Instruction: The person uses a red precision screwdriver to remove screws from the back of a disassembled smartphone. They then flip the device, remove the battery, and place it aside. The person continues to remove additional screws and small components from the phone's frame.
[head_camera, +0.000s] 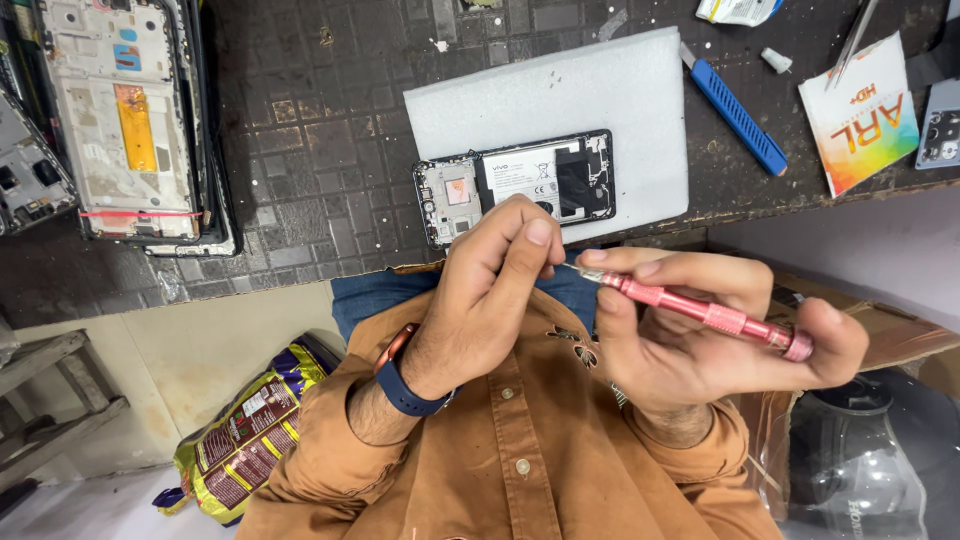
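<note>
My right hand (690, 350) holds a pink metal precision screwdriver (700, 310) lengthwise, its thin bit pointing left. My left hand (490, 290), with a dark blue watch on its wrist, pinches the bit's tip between thumb and forefinger; whether a screw sits there is hidden. Both hands hover over my lap, just in front of the bench edge. Behind them an opened black phone (515, 185) with its back cover off lies on a white foam pad (600, 90).
A dark worktop (320, 130) carries stripped phone frames (125, 110) at the left, a blue utility knife (735, 110), tweezers (852, 40) and a colourful booklet (860, 115) at the right. Below the worktop are a snack packet (250, 435), a cardboard box (900, 325) and a clear plastic container (870, 460).
</note>
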